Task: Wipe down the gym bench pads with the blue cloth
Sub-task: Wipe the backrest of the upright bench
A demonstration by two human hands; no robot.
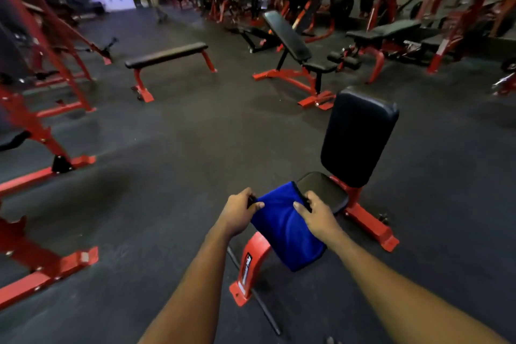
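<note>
The cloth [284, 227] is held at its far corners by the left hand [240, 212] and right hand [317, 213], in front of the seat pad [325, 190]; the back pad [358, 137] is set upright behind the seat; a flat bench [167, 54] is placed well beyond, leftward; an incline bench [289, 38] is set to its right.

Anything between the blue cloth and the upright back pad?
Nothing visible: the left hand and right hand hold the blue cloth at the front of the seat pad, with only bare seat before the back pad.
</note>
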